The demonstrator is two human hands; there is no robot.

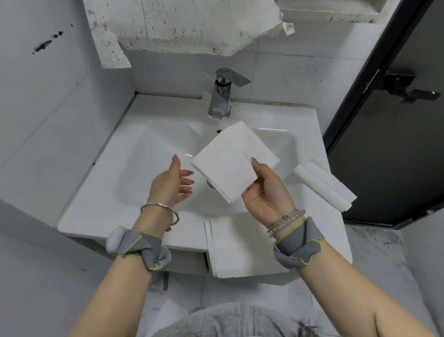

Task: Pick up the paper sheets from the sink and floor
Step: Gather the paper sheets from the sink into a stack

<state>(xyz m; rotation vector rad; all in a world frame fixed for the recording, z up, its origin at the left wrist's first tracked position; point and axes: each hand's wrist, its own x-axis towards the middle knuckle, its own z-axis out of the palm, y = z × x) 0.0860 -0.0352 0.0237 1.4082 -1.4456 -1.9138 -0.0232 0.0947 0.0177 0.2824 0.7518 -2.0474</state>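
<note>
Head view: one sheet up, two more on the rim.
Your right hand (pixel 267 191) pinches a folded paper sheet (pixel 230 156) by its near corner over the sink (pixel 139 159) basin, and your left hand (pixel 172 184) hangs spread and empty just left of it. The draped sheet (pixel 238 247) lies over the near rim, under your right wrist. The rolled sheet (pixel 324 183) sits on the right rim, long axis far-left to near-right, nearest your right hand. Your left looks the better reach for the draped one.

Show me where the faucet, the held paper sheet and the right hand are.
faucet (pixel 220 102), head view, on its chrome body.
held paper sheet (pixel 232 162), head view, on its middle.
right hand (pixel 267 191), head view, on the palm.
</note>
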